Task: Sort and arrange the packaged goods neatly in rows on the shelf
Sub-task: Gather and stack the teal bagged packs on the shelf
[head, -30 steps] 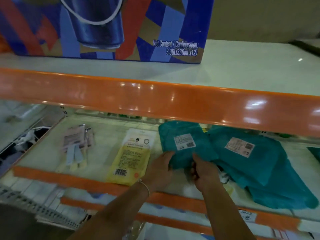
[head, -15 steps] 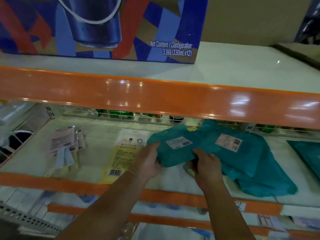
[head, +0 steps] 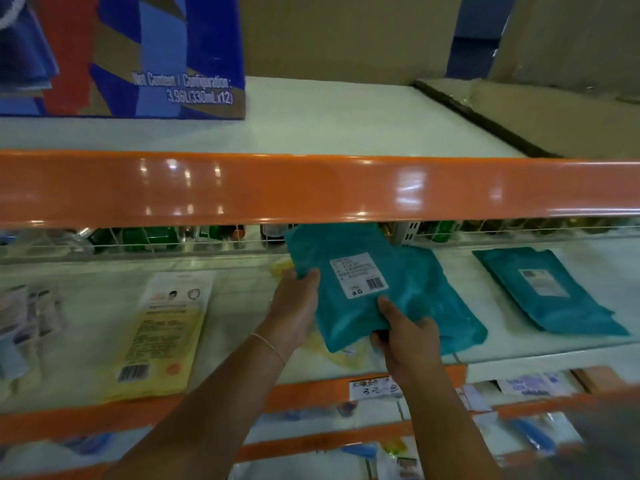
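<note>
We pinch a soft, crinkly teal packet at centre, left hand on its nine o'clock edge, right hand curled round its six o'clock corner, over a second teal packet on the smooth white shelf, with open room toward a flat yellow packet at eight o'clock.

Dim greenish indoor light, glare streaks on the orange shelf beam, motion-blurred lower edges, wide-angle bowing
</note>
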Action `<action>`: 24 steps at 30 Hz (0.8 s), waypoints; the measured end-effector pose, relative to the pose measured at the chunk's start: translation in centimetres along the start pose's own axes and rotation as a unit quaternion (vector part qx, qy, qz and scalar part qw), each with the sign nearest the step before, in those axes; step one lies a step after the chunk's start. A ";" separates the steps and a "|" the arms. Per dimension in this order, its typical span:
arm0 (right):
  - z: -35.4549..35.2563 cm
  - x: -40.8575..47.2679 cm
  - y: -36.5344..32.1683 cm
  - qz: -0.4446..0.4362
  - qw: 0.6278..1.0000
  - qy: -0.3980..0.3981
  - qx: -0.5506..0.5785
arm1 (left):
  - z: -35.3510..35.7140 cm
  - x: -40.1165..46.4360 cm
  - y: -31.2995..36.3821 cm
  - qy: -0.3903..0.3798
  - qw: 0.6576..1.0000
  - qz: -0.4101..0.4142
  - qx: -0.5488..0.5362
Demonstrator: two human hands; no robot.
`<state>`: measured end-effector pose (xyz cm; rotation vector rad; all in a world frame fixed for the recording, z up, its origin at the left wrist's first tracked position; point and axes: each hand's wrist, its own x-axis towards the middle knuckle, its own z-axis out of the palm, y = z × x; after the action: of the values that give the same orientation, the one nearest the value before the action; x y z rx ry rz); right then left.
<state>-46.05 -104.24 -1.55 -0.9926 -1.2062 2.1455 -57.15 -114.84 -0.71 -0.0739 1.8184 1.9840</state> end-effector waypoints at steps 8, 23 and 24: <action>-12.1 6.0 -8.2 -0.038 0.992 0.105 0.060 | 13.4 -3.1 0.0 -0.094 0.949 0.187 0.235; -24.4 14.8 -14.6 0.007 0.986 0.163 0.038 | 28.3 -2.2 -5.1 -0.175 0.822 0.281 0.464; -24.9 15.2 -14.9 0.015 0.985 0.166 0.037 | 28.6 -2.3 -5.2 -0.175 0.816 0.286 0.471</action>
<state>-35.14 -73.41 -2.72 -1.2795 -0.9497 1.9333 -45.91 -87.89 -1.07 1.1707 2.4900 1.0168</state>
